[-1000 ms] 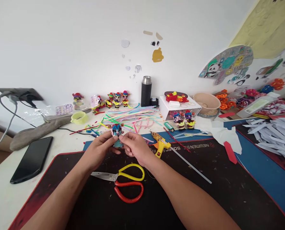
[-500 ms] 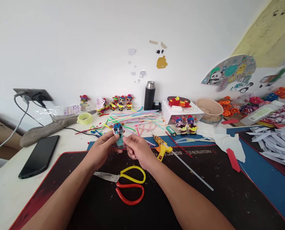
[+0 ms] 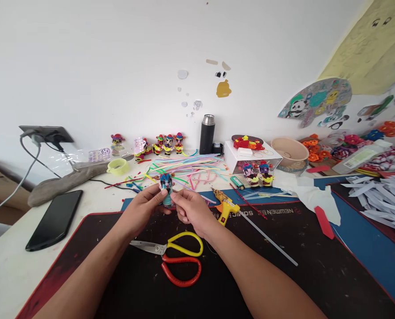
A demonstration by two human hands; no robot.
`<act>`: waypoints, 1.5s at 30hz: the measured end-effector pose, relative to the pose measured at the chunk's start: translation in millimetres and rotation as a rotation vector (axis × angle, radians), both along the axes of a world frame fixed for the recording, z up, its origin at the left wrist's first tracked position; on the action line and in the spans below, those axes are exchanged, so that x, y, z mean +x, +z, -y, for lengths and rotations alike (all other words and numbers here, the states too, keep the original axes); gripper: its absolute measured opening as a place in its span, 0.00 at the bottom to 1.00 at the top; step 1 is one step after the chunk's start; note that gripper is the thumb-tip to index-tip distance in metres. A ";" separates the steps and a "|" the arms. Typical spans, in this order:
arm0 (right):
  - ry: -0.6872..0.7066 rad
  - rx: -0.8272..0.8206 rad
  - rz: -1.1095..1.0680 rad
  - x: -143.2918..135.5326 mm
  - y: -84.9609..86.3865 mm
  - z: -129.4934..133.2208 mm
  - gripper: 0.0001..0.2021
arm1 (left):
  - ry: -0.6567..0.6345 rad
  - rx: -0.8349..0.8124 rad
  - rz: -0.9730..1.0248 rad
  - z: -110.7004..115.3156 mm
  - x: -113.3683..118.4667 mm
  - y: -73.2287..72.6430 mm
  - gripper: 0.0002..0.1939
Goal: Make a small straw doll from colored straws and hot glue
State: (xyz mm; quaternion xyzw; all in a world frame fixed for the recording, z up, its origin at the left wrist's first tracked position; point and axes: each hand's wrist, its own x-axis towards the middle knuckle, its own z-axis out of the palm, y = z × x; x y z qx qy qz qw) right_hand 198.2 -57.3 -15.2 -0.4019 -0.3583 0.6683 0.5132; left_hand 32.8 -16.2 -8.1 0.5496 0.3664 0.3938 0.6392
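Note:
Between my hands is a small pipe-cleaner figurine (image 3: 166,180) with a blue hat, a dark face and a light-blue body. My left hand (image 3: 144,207) grips it from the left, thumb on its front. My right hand (image 3: 191,207) is closed, with thumb and forefinger pinching at the figurine's right side; its other fingers are curled under. Just below lie scissors (image 3: 183,261) with one yellow and one red handle, blades pointing left. A yellow hot glue gun (image 3: 228,207) with a long glue stick (image 3: 269,239) rests right of my right hand.
Loose colored pipe cleaners (image 3: 187,166) spread behind my hands. Similar finished figurines (image 3: 168,145) stand along the wall, and two more (image 3: 257,175) sit before a white box (image 3: 260,157). A black thermos (image 3: 207,135), a phone (image 3: 55,220) and white paper strips (image 3: 381,204) lie around.
The figurine and both hands have shifted very slightly right and down in view, partly with the camera. The grip on the figurine looks the same.

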 end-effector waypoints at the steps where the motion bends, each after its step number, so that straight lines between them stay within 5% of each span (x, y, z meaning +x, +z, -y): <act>1: -0.002 0.000 0.000 -0.2 -0.4 -0.1 0.25 | -0.003 0.000 -0.007 -0.1 -0.4 -0.3 0.18; 45: -0.015 0.000 0.014 -0.6 -1.0 1.8 0.24 | -0.120 -0.022 -0.048 -4.3 -6.5 -5.1 0.22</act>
